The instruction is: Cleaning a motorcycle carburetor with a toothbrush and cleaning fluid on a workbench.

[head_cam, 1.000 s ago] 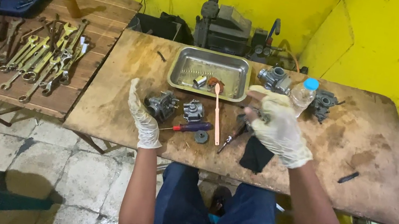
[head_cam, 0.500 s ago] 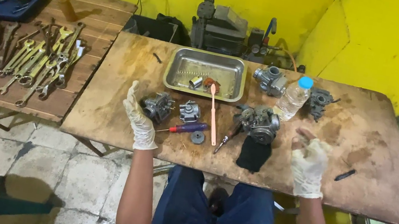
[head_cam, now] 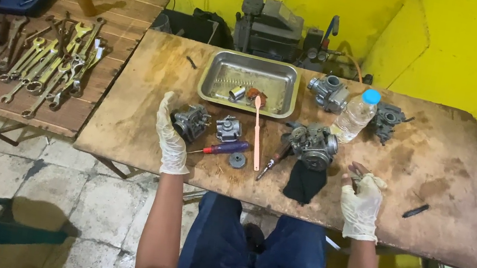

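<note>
— Yellow walls back a worn wooden surface [head_cam: 438, 189]; what do the hands do?
— Left gloved hand [head_cam: 171, 135] rests loose and unclenched against a grey metal carburettor [head_cam: 191, 122]; right gloved hand [head_cam: 361, 201] curls around a small dark part [head_cam: 356, 176], near the front edge.
— Between them?
— A larger grey carburettor [head_cam: 314, 145] above a black cloth [head_cam: 304, 182]; a red-handled screwdriver [head_cam: 224, 148] too.

Clear plastic bottle [head_cam: 357, 114] w/ blue cap, upright, far side of table, no label seen
</note>
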